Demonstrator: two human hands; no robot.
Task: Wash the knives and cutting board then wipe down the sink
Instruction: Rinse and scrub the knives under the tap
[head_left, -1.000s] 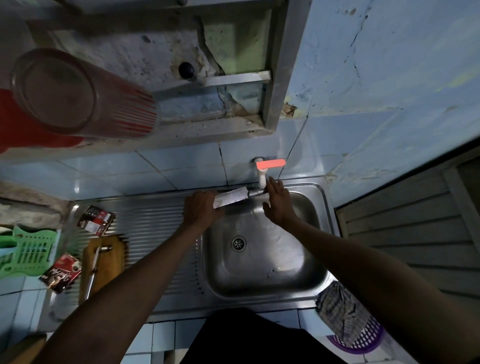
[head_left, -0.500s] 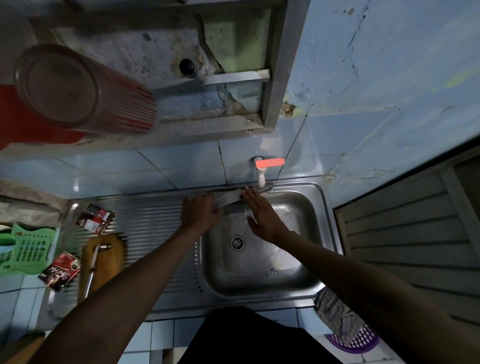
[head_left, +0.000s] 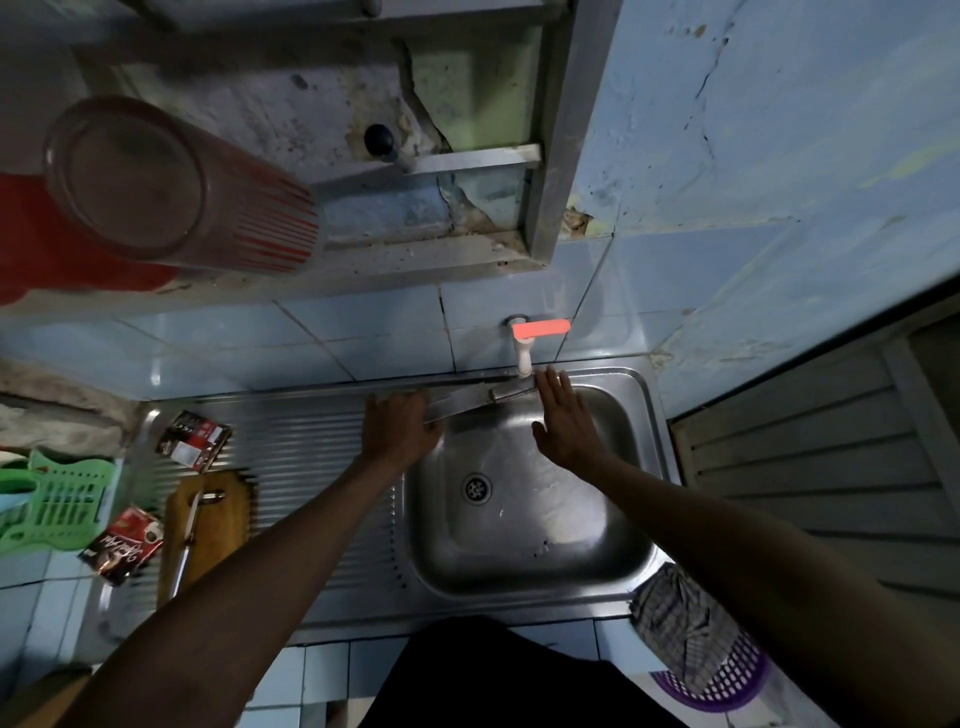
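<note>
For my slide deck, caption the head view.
Left hand holds knife under tap; open right hand over sink.

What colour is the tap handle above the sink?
Bright orange-red, on a white tap; the handle shows clearly in the head view.

Dim kitchen light, soft motion blur, wide-angle bending at edges (strongest in corners)
</note>
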